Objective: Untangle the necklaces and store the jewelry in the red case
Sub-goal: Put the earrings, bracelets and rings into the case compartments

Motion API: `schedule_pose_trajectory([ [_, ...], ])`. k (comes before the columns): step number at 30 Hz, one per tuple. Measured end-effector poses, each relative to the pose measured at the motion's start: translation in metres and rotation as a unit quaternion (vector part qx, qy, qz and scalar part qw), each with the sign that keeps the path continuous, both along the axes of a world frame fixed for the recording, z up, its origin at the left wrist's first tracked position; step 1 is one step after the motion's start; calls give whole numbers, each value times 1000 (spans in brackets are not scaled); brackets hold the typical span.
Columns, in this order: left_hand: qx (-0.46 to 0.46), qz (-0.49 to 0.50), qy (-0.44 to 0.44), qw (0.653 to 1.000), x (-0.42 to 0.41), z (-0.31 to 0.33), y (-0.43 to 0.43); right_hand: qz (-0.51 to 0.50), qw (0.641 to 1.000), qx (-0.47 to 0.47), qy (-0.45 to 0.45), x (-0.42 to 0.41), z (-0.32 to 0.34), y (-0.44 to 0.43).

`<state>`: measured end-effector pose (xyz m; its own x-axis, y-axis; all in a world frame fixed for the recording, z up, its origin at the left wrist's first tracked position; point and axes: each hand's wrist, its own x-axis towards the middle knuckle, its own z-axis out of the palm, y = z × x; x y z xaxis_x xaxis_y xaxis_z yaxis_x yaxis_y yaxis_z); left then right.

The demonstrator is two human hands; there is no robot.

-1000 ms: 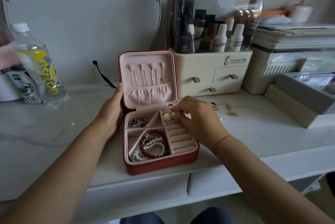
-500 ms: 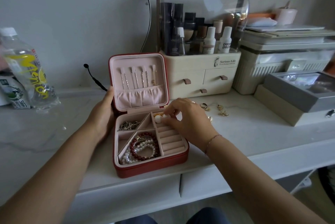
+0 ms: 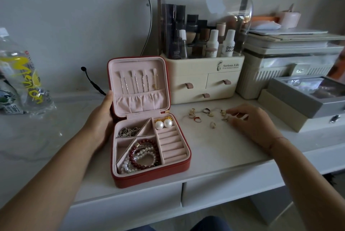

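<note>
The red case (image 3: 149, 176) lies open on the white desk, its pink lid standing upright. Thin chains (image 3: 138, 83) hang on the lid's hooks. In the tray are two pearl earrings (image 3: 164, 123), a silver chain heap (image 3: 128, 131), and red and pearl bracelets (image 3: 143, 153). My left hand (image 3: 101, 120) grips the case's left side near the hinge, thumb on the lid's edge. Right of the case, several gold rings (image 3: 194, 116) lie scattered on the desk. My right hand (image 3: 252, 124) hovers at their right end, curled fingertips among small gold pieces; a pinch is not clear.
A cream cosmetics organiser (image 3: 203, 79) with a clear dome stands behind the case. A ribbed white box (image 3: 280, 66) and a grey box (image 3: 306, 96) fill the right side. A water bottle (image 3: 24, 79) leans at far left. A black cable (image 3: 93, 83) lies behind my left hand.
My right hand has left the case's earring slot, where the pearl earrings now sit, and moved right to the loose rings on the desk. My left hand stays on the case.
</note>
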<state>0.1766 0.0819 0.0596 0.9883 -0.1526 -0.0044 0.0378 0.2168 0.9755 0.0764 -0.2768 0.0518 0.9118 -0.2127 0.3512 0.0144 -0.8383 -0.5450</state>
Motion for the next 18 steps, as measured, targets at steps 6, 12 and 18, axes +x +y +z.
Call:
schedule_pose_trajectory([
  [6, -6, 4, 3, 1000, 0, 0, 0, 12, 1000, -28, 3, 2, -5, 1],
  [12, -8, 5, 8, 1000, 1, 0, 1, -21, 1000, 0, -18, -2, -3, 4],
  [18, -10, 7, 10, 1000, 0, -1, 1, 4, 980, 191, -54, -16, 12, 29],
])
